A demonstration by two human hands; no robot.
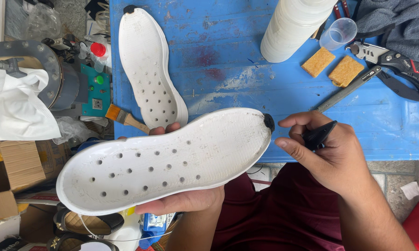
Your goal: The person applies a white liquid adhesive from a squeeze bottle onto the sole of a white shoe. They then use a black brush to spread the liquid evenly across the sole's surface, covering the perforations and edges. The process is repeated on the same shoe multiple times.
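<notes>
My left hand [184, 201] grips a white perforated shoe sole [163, 160] from underneath, holding it flat in front of me with a black spot at its toe end. Just to the right of that toe, my right hand [328, 151] is closed around a small black tool [318, 135] whose tip points up and right. A second white sole [149, 65] of the same kind lies on the blue table [237, 60] behind.
On the table are a tall white bottle [293, 28], a clear cup [339, 33], two yellow sponges [332, 67], black-and-red pliers [400, 65] and a metal rod [349, 88]. A paintbrush [125, 118] sticks out at the table's left edge. Boxes and a grey machine [42, 74] crowd the left.
</notes>
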